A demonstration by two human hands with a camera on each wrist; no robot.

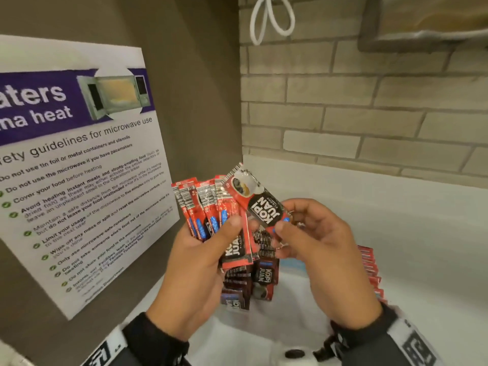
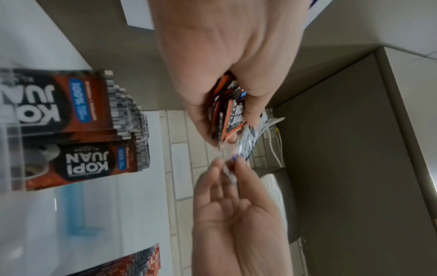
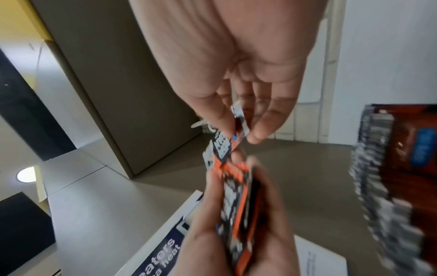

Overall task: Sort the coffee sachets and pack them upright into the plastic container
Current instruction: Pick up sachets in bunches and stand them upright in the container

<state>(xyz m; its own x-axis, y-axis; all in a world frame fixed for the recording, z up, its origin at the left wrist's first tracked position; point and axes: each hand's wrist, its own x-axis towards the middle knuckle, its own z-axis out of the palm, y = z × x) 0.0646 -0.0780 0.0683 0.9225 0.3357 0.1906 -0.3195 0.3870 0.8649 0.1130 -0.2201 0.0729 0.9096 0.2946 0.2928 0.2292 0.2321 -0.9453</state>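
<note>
Gripping a fanned bundle of glossy red foil sachets, our left hand curls fingers and thumb round it above the white desk. Our right hand pinches one flat, rectangular sachet by its lower end between thumb and fingers, tilted and touching the bundle's top. Its black panel reads "KOPI JUAN", upside down to us, above a printed coffee cup; barcode strips edge the bundle.

Below our hands more sachets stand upright in the clear plastic container, its wall plain only from the left wrist, where "100%" shows on a blue oval. Another red row sits to the right. A poster on the brown wall reads "guidelines for microwave use". Only the head view shows the rough brick tiles and a looped white cord.
</note>
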